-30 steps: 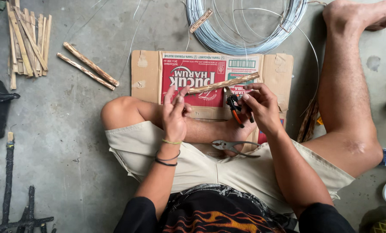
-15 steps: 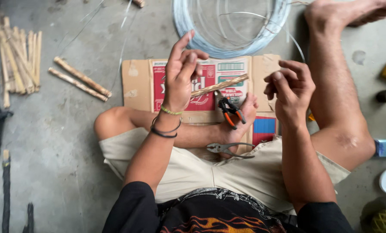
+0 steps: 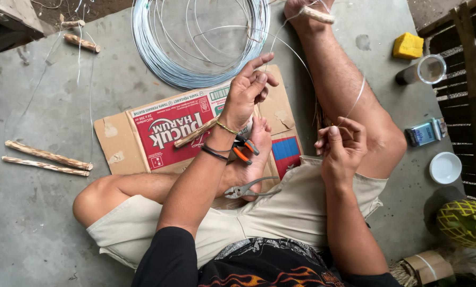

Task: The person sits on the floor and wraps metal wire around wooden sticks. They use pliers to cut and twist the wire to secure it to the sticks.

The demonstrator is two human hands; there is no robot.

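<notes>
On the concrete floor (image 3: 46, 106), far centre: big wire coil (image 3: 195, 48). Near of it, flattened cardboard box (image 3: 158, 133) under the person's crossed legs. Stick (image 3: 195, 133) lies on the box, partly behind the left forearm. Two more sticks (image 3: 46, 159) left of box. Left hand (image 3: 247, 91) raised over the box's far edge, fingers curled, pinching a thin wire strand (image 3: 296, 50) that arcs right. Right hand (image 3: 341, 146) above right thigh, fingertips pressed on the same strand. Orange-handled pliers (image 3: 244, 149) rest against the foot; grey pliers (image 3: 251, 187) just near of it on the lap. Right side: white bowl (image 3: 444, 167), yellow sponge (image 3: 408, 46), glass (image 3: 426, 69).
</notes>
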